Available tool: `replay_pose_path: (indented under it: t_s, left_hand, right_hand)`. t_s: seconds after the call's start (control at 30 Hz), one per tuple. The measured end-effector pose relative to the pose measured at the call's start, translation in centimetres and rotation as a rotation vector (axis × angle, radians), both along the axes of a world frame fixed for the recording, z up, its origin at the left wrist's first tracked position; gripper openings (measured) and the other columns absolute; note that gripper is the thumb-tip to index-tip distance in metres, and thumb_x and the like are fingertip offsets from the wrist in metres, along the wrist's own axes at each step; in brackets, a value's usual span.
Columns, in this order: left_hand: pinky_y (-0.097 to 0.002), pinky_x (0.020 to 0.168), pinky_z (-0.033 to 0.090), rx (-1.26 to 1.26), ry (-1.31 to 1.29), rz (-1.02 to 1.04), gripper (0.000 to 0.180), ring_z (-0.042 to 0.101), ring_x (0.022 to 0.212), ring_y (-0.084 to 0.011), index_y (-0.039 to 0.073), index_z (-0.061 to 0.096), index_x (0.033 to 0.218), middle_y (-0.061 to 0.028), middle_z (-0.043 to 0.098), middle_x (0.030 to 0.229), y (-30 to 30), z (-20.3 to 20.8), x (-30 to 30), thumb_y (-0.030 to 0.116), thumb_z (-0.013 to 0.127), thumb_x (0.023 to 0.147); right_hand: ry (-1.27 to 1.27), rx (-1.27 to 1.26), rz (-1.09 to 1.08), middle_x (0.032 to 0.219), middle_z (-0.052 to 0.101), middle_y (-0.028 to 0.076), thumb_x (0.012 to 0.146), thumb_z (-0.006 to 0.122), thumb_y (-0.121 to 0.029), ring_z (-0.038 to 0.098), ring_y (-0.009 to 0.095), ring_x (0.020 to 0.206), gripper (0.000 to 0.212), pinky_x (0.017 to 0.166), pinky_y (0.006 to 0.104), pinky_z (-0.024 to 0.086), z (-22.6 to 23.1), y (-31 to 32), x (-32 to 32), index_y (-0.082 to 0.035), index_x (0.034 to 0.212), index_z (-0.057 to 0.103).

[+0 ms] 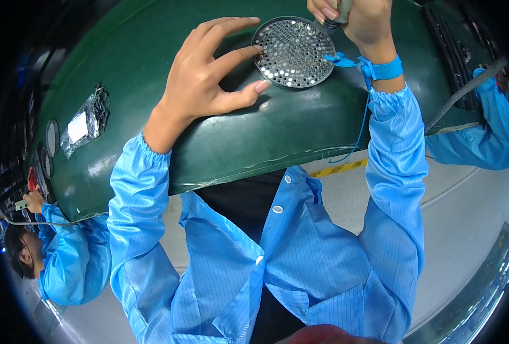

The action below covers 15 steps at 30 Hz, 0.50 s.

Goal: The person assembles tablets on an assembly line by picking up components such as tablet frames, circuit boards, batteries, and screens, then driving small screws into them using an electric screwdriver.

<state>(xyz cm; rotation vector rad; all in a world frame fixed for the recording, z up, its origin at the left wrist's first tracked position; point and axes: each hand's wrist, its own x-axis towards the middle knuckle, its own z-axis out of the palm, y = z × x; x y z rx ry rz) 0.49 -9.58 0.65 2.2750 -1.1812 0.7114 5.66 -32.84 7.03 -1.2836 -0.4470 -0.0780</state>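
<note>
A round dark tray (pixel 293 53), full of small holes with shiny bits in many of them, lies on the green mat. My left hand (pixel 208 71) is at its left edge, fingers and thumb spread apart; the fingertips reach the rim, and the hand grips nothing. At the tray's upper right, my right hand (pixel 366 20) is closed around a grey-bodied electric screwdriver (pixel 340 16) with a black collar. Its upper end is cut off by the frame, and its tip cannot be made out. A blue wrist strap (pixel 386 69) circles my right wrist, with a thin cord hanging from it.
A clear bag (pixel 81 129) with black parts lies at left, near round mesh-like pieces (pixel 52 137). Long black strips (pixel 446 54) lie at right. A co-worker (pixel 71 264) holds a tool at far left; another person's blue sleeve (pixel 478 143) shows at right.
</note>
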Motion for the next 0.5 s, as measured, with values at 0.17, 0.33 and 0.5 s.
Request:
replay_pose_path:
  t_s: [0.17, 0.33, 0.5]
  left_hand:
    - [-0.0447, 0.095, 0.054, 0.064, -0.032, 0.094, 0.046, 0.063, 0.116, -0.0366, -0.002, 0.077, 0.095, -0.0185, 0.065, 0.132, -1.6, 0.2, -1.1, 0.038, 0.084, 0.074]
    - [-0.0458, 0.096, 0.055, 0.104, -0.016, 0.201, 0.054, 0.060, 0.121, -0.0383, -0.007, 0.075, 0.096, -0.0213, 0.060, 0.139, -2.8, -0.1, -2.5, 0.045, 0.081, 0.079]
    - [-0.0461, 0.095, 0.054, 0.118, -0.021, 0.212, 0.056, 0.059, 0.122, -0.0385, -0.006, 0.075, 0.099, -0.0211, 0.059, 0.140, -2.7, -0.5, -2.5, 0.047, 0.079, 0.081]
  right_hand:
    - [0.010, -0.006, 0.008, 0.056, 0.048, 0.001, 0.093, 0.062, -0.009, 0.045, 0.010, 0.040, 0.022, 0.040, 0.0277, 0.041, 0.2, -0.1, 0.0, 0.006, 0.109, 0.063]
    - [-0.001, -0.009, 0.019, 0.055, 0.049, 0.001, 0.094, 0.061, -0.007, 0.046, 0.011, 0.040, 0.020, 0.040, 0.0277, 0.041, 0.2, -0.2, 0.1, 0.006, 0.109, 0.063]
    - [-0.001, -0.010, 0.012, 0.055, 0.049, 0.001, 0.094, 0.060, -0.008, 0.046, 0.011, 0.040, 0.020, 0.040, 0.0276, 0.042, 0.2, 0.0, 0.1, 0.005, 0.109, 0.063]
